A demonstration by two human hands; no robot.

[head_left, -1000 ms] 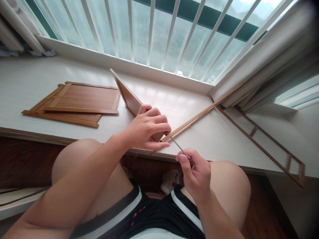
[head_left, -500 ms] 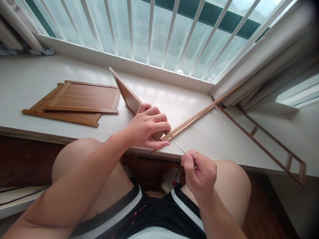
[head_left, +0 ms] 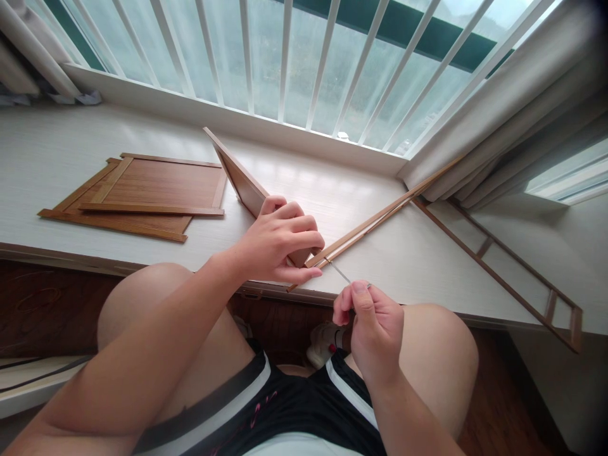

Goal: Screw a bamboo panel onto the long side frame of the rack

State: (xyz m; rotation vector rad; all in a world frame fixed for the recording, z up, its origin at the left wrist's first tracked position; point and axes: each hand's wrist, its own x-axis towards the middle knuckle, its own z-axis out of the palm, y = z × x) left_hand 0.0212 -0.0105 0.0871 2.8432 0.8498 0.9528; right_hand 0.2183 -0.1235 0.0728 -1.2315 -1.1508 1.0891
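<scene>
My left hand [head_left: 287, 240] is closed round the near end of a tilted wooden panel [head_left: 237, 171], where the panel meets a long wooden frame [head_left: 370, 223] seen nearly edge-on. Its fingers hide most of that corner. My right hand [head_left: 373, 323] pinches a thin metal Allen key [head_left: 339, 271] between thumb and fingers. The key's far tip reaches the frame's edge close to a small metal screw, just right of my left thumb; whether it sits in the screw head I cannot tell.
Two wooden panels [head_left: 156, 185] lie overlapped on the white window ledge [head_left: 114, 130] at left. A ladder-like wooden frame [head_left: 489, 250] slants across the right side, past the ledge's edge. Curtains [head_left: 513, 107] hang at both sides. White bars [head_left: 285, 63] line the window.
My right hand has moved left and slightly up, bringing the Allen key's tip to the frame's edge. My left hand keeps its hold on the panel.
</scene>
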